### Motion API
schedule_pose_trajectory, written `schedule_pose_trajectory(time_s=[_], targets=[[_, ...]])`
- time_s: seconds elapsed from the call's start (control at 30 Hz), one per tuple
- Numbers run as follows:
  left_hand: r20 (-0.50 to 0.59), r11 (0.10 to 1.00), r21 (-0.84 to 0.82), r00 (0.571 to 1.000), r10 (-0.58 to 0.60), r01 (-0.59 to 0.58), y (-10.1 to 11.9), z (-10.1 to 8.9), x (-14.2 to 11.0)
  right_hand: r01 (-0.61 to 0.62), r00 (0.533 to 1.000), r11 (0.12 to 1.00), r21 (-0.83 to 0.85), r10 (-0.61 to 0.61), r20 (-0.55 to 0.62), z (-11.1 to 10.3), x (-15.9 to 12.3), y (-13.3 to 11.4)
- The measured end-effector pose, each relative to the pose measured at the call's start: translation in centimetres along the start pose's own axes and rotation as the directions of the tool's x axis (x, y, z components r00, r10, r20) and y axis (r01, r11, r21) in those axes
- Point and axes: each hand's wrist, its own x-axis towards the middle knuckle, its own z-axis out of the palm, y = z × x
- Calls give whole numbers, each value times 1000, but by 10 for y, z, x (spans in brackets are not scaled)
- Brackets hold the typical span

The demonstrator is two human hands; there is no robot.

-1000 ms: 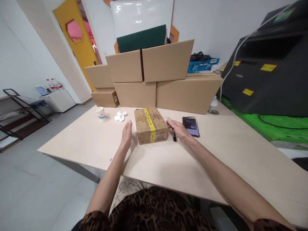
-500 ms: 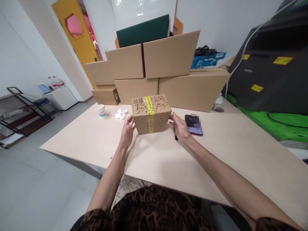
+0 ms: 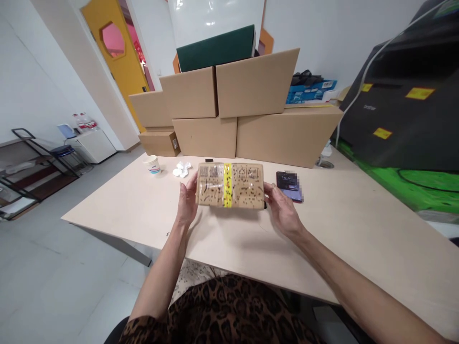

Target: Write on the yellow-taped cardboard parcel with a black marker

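Note:
A small cardboard box point(image 3: 245, 187) with dark ink marks and a strip of yellow tape point(image 3: 227, 185) is held between my two hands, tilted so its marked top faces me. My left hand point(image 3: 188, 200) grips its left end, fingers partly hidden behind it. At the right end, my right hand point(image 3: 283, 208) presses with its fingers. Just beyond that hand lies a phone point(image 3: 286, 180) with its screen lit, part of it pixelated. A small dark object point(image 3: 209, 160) lies on the table behind the box.
On the table point(image 3: 118, 200) stand a paper cup point(image 3: 153, 165) and a crumpled white tissue point(image 3: 182, 169) at the left. Large cardboard boxes point(image 3: 258, 88) are stacked along the back, a dark green box point(image 3: 217, 48) on top. A black machine point(image 3: 398, 95) stands at the right.
The small box has been tipped toward me and brought slightly closer, so its top now faces me. Both hands moved with it. The small dark object behind it has come into view.

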Motion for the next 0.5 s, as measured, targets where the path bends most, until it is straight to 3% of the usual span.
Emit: schedule_pose_trajectory(time_s=[0.1,0.27,0.4,0.5], targets=[[-46,991,-11,990,-132,132,2,-2,-19,-57,998,994,94,60,-29,3,-10,-5],[-223,960,127,951,-216,248,6,-1,-51,-241,970,970,41,239,49,14,-20,-7],[-66,942,113,948,-311,316,13,8,-55,-311,941,950,36,302,154,16,-22,-8],[40,956,153,965,-259,250,18,14,-46,-266,956,959,102,248,159,14,-19,-8]])
